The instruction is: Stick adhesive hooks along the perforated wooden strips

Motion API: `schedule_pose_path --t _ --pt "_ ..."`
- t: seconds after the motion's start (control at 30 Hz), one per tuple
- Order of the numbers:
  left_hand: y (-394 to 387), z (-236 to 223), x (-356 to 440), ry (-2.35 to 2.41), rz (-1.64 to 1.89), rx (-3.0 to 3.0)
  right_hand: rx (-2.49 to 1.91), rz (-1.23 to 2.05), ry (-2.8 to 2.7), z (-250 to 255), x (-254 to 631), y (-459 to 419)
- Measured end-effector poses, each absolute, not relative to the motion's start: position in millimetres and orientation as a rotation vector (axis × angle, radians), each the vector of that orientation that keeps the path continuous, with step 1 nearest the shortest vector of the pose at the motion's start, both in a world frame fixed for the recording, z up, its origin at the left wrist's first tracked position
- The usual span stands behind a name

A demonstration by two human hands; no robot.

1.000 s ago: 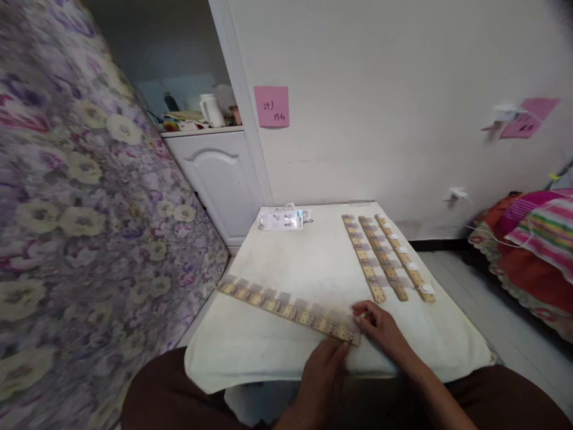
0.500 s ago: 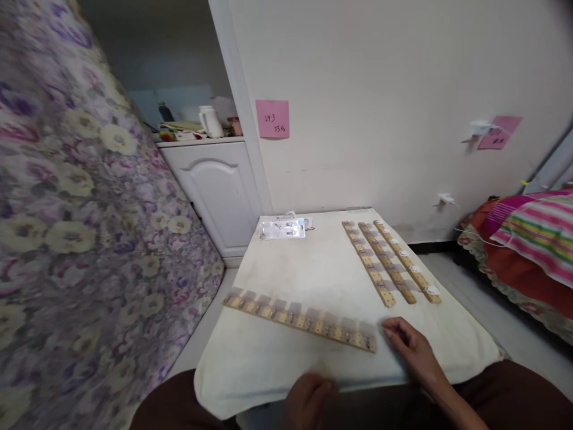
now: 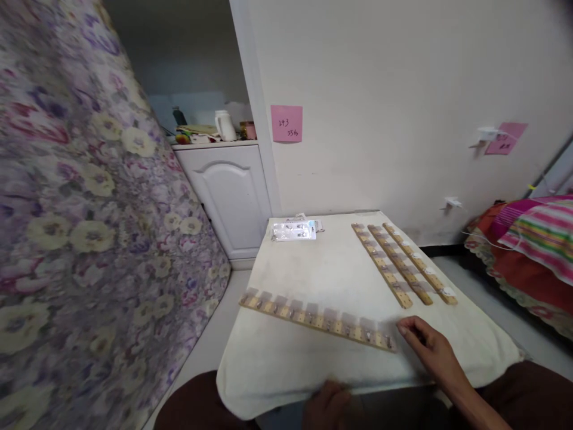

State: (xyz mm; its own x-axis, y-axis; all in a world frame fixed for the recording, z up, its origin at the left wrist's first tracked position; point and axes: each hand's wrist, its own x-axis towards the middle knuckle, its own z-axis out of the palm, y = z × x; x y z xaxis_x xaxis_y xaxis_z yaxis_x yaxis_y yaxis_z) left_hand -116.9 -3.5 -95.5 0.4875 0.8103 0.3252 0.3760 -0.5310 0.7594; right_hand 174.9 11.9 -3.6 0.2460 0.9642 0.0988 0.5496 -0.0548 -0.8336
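A long wooden strip (image 3: 316,321) lies slantwise across the front of the cloth-covered table (image 3: 295,269). Along it sit clear plastic pieces and small metal items too small to name. Just off its right end is my right hand (image 3: 427,346), with thumb and forefinger brought together; anything pinched there is too small to make out. My left hand (image 3: 329,406) is low at the table's front edge, smeared by motion, and its fingers are not clear. Three similar wooden strips (image 3: 380,266) lie side by side at the right, the outermost bearing white pieces.
Clear packets (image 3: 293,230) with small metal items lie at the table's back left. A wall (image 3: 380,107) rises behind. A floral curtain (image 3: 89,239) hangs left, beside a white cabinet (image 3: 233,197). A bed with a striped cover (image 3: 546,233) stands right.
The whole view has shifted, so the table and strips appear farther right. Both hands stay in about the same places relative to the table; the slanted strip has not visibly moved.
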Motion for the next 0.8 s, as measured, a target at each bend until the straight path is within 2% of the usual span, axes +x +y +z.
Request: schedule_pose_path --t 0.33,0.57,0.8 --pt "1 -103 -118 0.866 1.053 2.231 -1.836 0.536 -1.525 -29 180 -5" --pt "4 -117 -117 0.876 1.115 2.355 -1.998 0.425 -1.486 -22 159 2" --pt "-7 -90 -117 0.968 1.099 2.161 -1.947 0.378 -1.493 -31 161 1"
